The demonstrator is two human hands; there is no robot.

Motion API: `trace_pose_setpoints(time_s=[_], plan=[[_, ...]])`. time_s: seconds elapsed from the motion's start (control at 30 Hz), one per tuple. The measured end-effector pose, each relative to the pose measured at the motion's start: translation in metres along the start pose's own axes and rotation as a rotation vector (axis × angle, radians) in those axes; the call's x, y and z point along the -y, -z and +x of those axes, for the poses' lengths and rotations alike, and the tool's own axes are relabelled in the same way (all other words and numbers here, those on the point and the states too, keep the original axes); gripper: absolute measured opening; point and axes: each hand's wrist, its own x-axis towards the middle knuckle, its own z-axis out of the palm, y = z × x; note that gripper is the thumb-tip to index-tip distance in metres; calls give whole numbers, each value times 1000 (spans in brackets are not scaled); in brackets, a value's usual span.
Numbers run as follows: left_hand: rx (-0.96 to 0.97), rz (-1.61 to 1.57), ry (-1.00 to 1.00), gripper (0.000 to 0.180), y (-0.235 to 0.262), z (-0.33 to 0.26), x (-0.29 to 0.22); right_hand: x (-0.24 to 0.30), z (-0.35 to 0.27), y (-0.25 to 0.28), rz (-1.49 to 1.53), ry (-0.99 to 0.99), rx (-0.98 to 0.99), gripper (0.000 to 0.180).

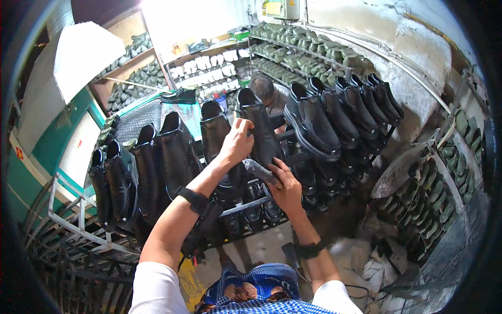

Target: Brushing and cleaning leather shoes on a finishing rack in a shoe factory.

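A black leather slip-on shoe [260, 125] stands toe-down near the middle of the rack, its opening at the top. My left hand [238, 142] is closed on the left edge of this shoe, thumb and fingers bent. Under its toe, my right hand [285, 186] has its fingers curled round a grey, elongated, soft-looking thing [257, 170], perhaps a folded rag; its exact kind is unclear. The right fingertips are at the shoe's toe. Just left of my left hand hangs another black shoe [212, 133].
More black shoes [314, 123] line the metal rack [94, 235] on both sides and below. Behind it a person [263, 88] is partly hidden. Shelves of green shoe lasts [308, 44] stand at the back right, and white ones on a shelf further left. Bags [361, 261] lie at lower right.
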Motion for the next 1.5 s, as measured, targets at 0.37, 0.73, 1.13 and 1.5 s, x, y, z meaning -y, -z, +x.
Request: trace_pose_setpoints(time_s=[0.37,0.73,1.13,1.5], plan=[[24,70,-57,19,1,3,-3,-2,1,-2,22,27,-34,40],[122,170,-41,19,3,19,3,-8,-2,-7,60,11,-53,37],[-42,-23,25,25,-15,10,0,-10,-5,-11,122,-46,-71,40],[-29,-1105,634,27,4,4,13,-8,-6,-11,271,-118,-70,31]])
